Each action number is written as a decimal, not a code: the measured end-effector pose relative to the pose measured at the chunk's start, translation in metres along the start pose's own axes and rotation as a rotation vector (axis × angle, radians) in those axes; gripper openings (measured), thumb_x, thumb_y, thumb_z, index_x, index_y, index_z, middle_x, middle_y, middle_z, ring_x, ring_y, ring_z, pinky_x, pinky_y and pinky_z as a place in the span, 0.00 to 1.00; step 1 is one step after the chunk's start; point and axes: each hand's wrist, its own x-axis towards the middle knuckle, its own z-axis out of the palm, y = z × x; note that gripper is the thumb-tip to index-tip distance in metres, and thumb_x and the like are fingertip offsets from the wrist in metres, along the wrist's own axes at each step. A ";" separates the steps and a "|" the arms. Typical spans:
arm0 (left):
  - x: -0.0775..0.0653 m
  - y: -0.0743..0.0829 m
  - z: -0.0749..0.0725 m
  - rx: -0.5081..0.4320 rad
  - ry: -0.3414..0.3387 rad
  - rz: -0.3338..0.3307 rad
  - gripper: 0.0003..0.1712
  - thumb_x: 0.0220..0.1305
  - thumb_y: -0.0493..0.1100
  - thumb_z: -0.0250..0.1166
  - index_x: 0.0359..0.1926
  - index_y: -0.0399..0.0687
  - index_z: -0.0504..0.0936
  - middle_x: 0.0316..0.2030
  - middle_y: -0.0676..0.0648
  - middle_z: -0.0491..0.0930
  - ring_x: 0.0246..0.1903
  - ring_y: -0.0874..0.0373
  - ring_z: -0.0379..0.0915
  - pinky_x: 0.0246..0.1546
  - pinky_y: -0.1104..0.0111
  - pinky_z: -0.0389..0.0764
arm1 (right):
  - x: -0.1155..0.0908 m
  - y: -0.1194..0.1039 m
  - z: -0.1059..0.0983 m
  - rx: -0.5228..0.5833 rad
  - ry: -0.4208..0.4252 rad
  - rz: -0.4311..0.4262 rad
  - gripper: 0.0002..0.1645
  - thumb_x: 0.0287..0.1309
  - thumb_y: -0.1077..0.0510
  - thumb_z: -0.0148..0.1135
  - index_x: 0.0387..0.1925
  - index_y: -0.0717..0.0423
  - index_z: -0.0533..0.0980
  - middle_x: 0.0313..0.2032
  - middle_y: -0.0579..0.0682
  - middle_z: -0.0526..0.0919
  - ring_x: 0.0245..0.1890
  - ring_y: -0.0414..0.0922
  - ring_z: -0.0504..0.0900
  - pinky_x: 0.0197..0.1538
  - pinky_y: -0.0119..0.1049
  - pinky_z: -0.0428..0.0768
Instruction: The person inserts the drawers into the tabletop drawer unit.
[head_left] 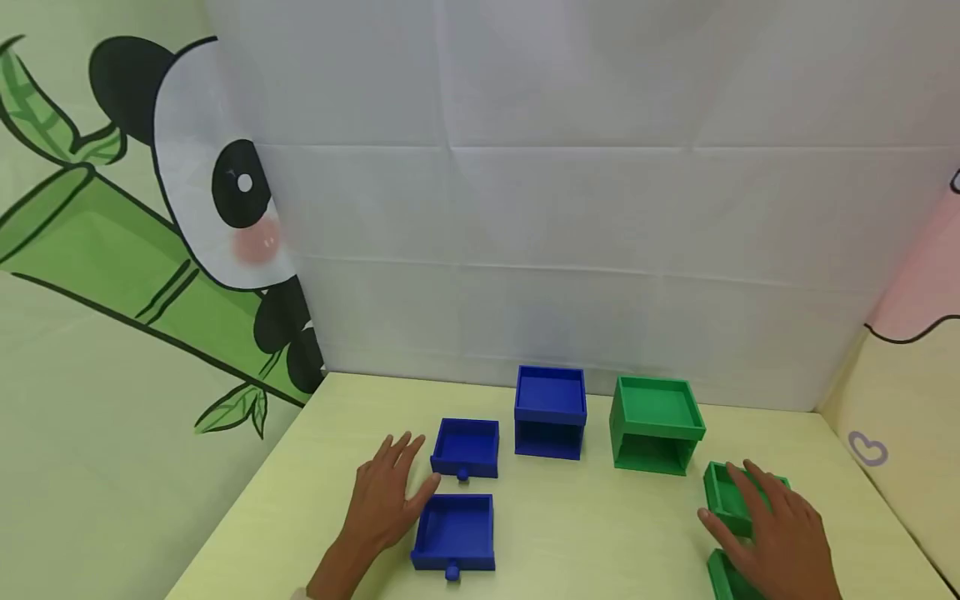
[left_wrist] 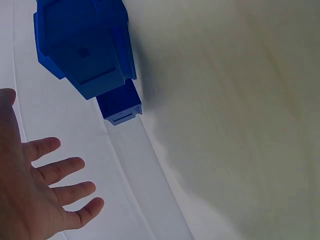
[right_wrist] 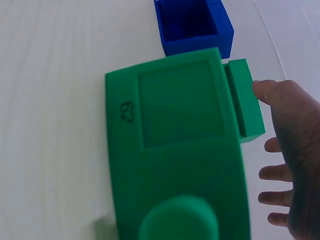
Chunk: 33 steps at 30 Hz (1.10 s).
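Observation:
My left hand (head_left: 386,496) is beside two blue drawers, fingers spread and relaxed, holding nothing. The farther blue drawer (head_left: 467,450) and the nearer blue drawer (head_left: 454,533) each have a round knob facing me. In the left wrist view, the fingers (left_wrist: 62,171) reach out apart from the blue pieces. My right hand (head_left: 783,533) hovers over two green drawers, its fingers loosely extended. It partly covers the farther green drawer (head_left: 722,498) and the nearer green drawer (head_left: 723,577). A green drawer front (right_wrist: 175,110) with a knob looms large in the right wrist view.
At the back stand a blue cabinet (head_left: 551,396) and, to its right, a green cabinet (head_left: 660,408), both with an empty slot facing forward. A white sheet (head_left: 525,208) hangs behind the pale table (head_left: 570,533). Panda-patterned cloth (head_left: 210,183) covers the left side.

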 end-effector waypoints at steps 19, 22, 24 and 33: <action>-0.012 0.008 -0.008 -0.207 -0.188 -0.139 0.32 0.69 0.57 0.62 0.68 0.47 0.71 0.59 0.40 0.78 0.58 0.41 0.75 0.55 0.42 0.74 | 0.029 -0.043 0.002 0.075 0.015 -0.136 0.46 0.47 0.37 0.73 0.64 0.55 0.72 0.60 0.63 0.75 0.58 0.64 0.71 0.54 0.63 0.66; -0.014 0.008 -0.009 -0.248 -0.193 -0.134 0.30 0.68 0.54 0.63 0.67 0.48 0.71 0.57 0.40 0.80 0.56 0.42 0.76 0.54 0.45 0.76 | 0.031 -0.049 0.005 0.081 0.036 -0.169 0.46 0.47 0.36 0.73 0.63 0.55 0.72 0.59 0.62 0.76 0.57 0.64 0.72 0.54 0.63 0.67; -0.015 0.008 -0.010 -0.273 -0.206 -0.140 0.30 0.68 0.53 0.64 0.66 0.48 0.72 0.56 0.39 0.80 0.55 0.43 0.77 0.52 0.45 0.77 | 0.033 -0.052 0.006 0.084 0.041 -0.184 0.46 0.48 0.35 0.72 0.63 0.55 0.72 0.59 0.62 0.76 0.57 0.63 0.72 0.54 0.63 0.67; -0.028 0.010 -0.009 -0.327 -0.338 -0.152 0.36 0.67 0.54 0.65 0.70 0.43 0.66 0.63 0.36 0.72 0.62 0.39 0.69 0.58 0.43 0.72 | 0.040 -0.063 0.014 0.129 0.049 -0.238 0.45 0.53 0.35 0.69 0.64 0.58 0.71 0.65 0.65 0.69 0.62 0.65 0.68 0.49 0.63 0.76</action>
